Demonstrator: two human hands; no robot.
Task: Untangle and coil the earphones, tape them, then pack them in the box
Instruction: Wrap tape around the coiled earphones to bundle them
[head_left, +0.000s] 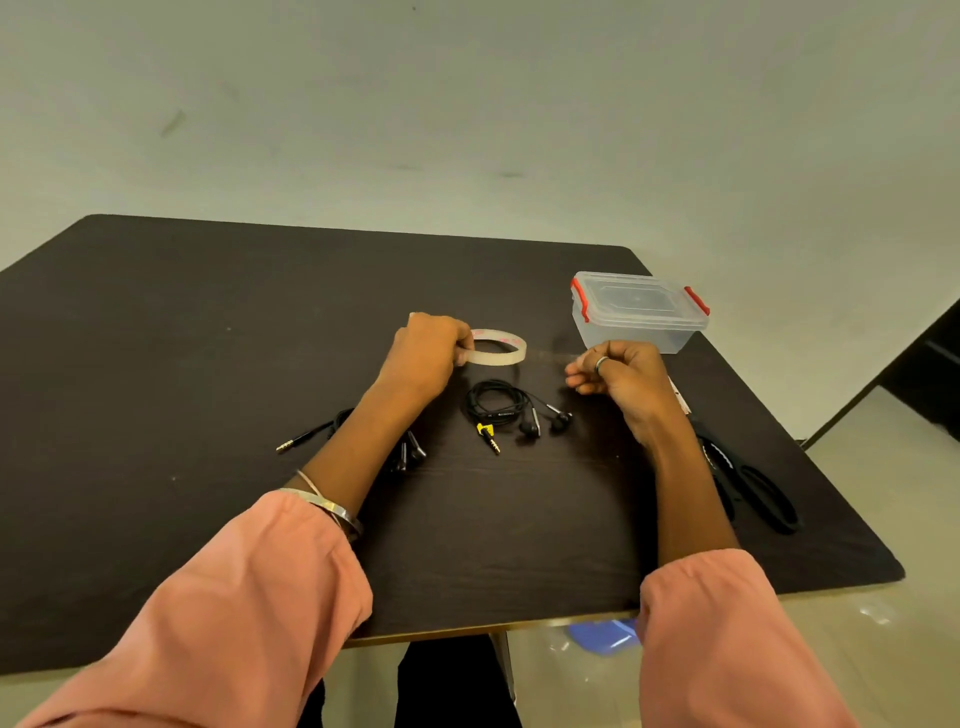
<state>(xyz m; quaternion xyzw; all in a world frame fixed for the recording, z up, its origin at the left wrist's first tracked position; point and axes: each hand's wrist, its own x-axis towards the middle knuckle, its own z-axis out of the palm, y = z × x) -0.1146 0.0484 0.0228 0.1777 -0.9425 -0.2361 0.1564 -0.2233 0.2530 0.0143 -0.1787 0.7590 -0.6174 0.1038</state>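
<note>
A coiled black earphone set (498, 408) with a yellow-marked plug lies on the dark table (156, 364), between my two hands. My left hand (426, 353) grips a roll of clear tape (498, 352) held above the table. My right hand (618, 374) pinches the free end of a clear tape strip (550, 355) stretched out from the roll. A second black earphone set (332, 428) lies under my left forearm, partly hidden. The clear plastic box (639, 312) with red clips stands shut at the back right.
Black scissors (753, 488) lie near the table's right edge, beside my right forearm. A small white item (678, 397) peeks out behind my right wrist. The floor lies beyond the near and right table edges.
</note>
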